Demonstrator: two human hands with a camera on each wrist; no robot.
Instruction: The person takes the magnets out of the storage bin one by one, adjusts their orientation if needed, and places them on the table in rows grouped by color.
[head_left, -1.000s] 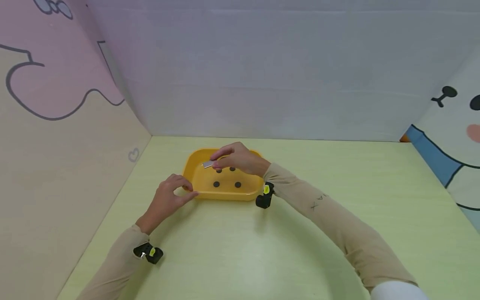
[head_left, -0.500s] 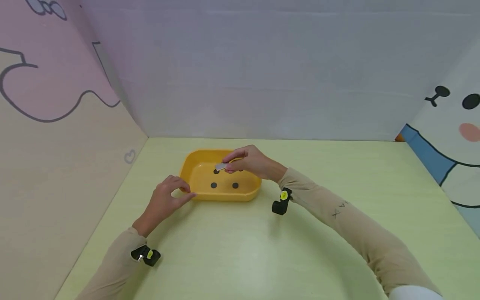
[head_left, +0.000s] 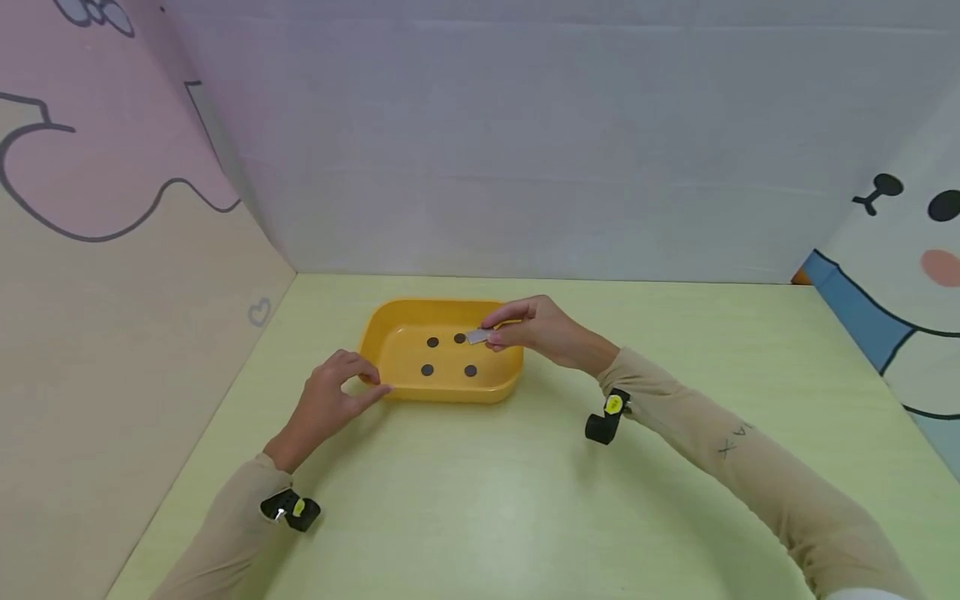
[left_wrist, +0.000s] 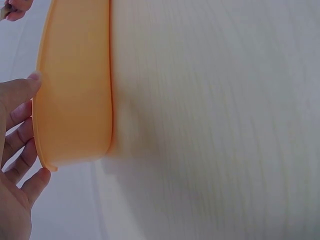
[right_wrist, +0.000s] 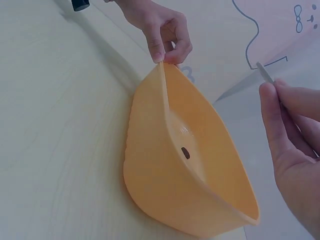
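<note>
A shallow yellow tray (head_left: 390, 329) stands on the pale green table, with several dark round spots (head_left: 432, 342) on its floor. My left hand (head_left: 330, 400) pinches the tray's near left corner rim (right_wrist: 162, 67), thumb and fingers on the edge (left_wrist: 42, 125). My right hand (head_left: 536, 329) hovers over the tray's right end and pinches a small flat grey piece (head_left: 477, 336) between thumb and fingertips. That grey piece (right_wrist: 265, 73) sticks up from the fingers in the right wrist view.
Cartoon-printed panels wall in the table (head_left: 487, 483) on the left, back and right. A black and yellow wrist device sits on each forearm (head_left: 292, 508) (head_left: 606, 421).
My right hand has carried the grey piece from the tray's left middle to its right end. The left hand has kept its pinch on the corner.
</note>
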